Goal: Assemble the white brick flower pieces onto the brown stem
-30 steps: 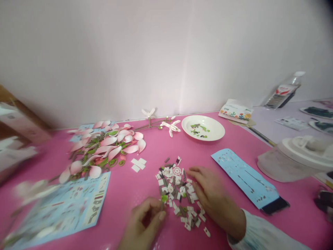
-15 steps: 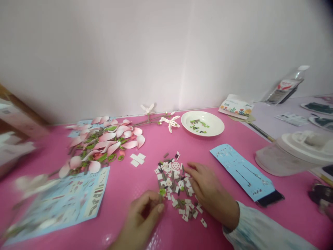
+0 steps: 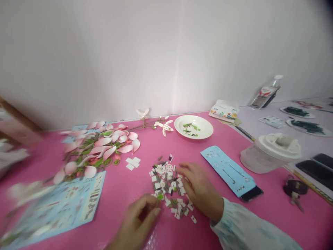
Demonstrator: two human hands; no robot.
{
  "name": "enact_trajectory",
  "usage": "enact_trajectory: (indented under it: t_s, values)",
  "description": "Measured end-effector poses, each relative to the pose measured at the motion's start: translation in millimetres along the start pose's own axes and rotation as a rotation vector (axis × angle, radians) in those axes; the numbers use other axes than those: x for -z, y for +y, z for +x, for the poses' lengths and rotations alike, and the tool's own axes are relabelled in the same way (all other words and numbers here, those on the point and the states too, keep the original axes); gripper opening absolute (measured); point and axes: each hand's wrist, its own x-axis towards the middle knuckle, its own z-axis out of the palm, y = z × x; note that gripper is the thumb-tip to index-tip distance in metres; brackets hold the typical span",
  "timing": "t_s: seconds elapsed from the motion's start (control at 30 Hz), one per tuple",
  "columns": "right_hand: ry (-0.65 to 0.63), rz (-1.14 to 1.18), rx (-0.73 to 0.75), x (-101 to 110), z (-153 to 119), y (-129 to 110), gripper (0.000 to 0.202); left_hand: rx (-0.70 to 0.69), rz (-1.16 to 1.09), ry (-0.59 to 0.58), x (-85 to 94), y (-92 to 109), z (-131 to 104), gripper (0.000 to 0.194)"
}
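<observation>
A loose pile of small building bricks [image 3: 169, 185], white, grey-brown and green, lies on the pink tabletop between my hands. My left hand [image 3: 139, 215] rests at the pile's near left edge, thumb and forefinger curled toward each other beside a bright green piece [image 3: 160, 197]. Anything in that pinch is too small to make out. Along the pile's right side lies my right hand [image 3: 199, 187], fingers extended and apart, fingertips at the outer bricks. A few white flat tiles [image 3: 133, 163] are grouped left of the pile.
Pink petals and green parts [image 3: 104, 146] are heaped at left, above a blue instruction sheet [image 3: 65, 208]. A built flower branch [image 3: 148, 123] lies near the wall beside a white plate [image 3: 194, 135]. At right are a blue leaflet over a phone [image 3: 226, 170], a lidded container [image 3: 256, 159] and a bottle [image 3: 264, 95].
The view has swung slightly to the right, so the things on the table appear farther left. Both hands keep nearly the same place at the pile.
</observation>
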Motion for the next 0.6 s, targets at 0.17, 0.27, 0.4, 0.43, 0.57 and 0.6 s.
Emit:
enact_trajectory:
  t_s: [0.17, 0.27, 0.4, 0.43, 0.57, 0.6]
  values:
    - [0.009, 0.125, 0.127, 6, 1, -15, 0.023, -0.009, 0.003, -0.006, -2.3, -1, 3, 0.018]
    - [-0.029, 0.229, 0.229, 8, 1, -26, 0.018, -0.017, 0.068, -0.011, -3.7, 2, 4, 0.015]
    - [-0.101, 0.425, 0.252, 8, -1, -35, 0.016, -0.098, 0.177, -0.035, -5.5, 2, 4, 0.012]
    - [-0.113, 0.455, 0.242, 7, -1, -35, 0.015, -0.122, 0.198, -0.044, -5.9, 1, 4, 0.012]
    - [-0.141, 0.556, 0.180, 7, -1, -37, 0.009, -0.218, 0.279, -0.095, -5.7, -1, 8, 0.010]
    - [-0.135, 0.580, 0.165, 7, -1, -38, 0.007, -0.248, 0.282, -0.097, -4.5, 1, 9, 0.009]
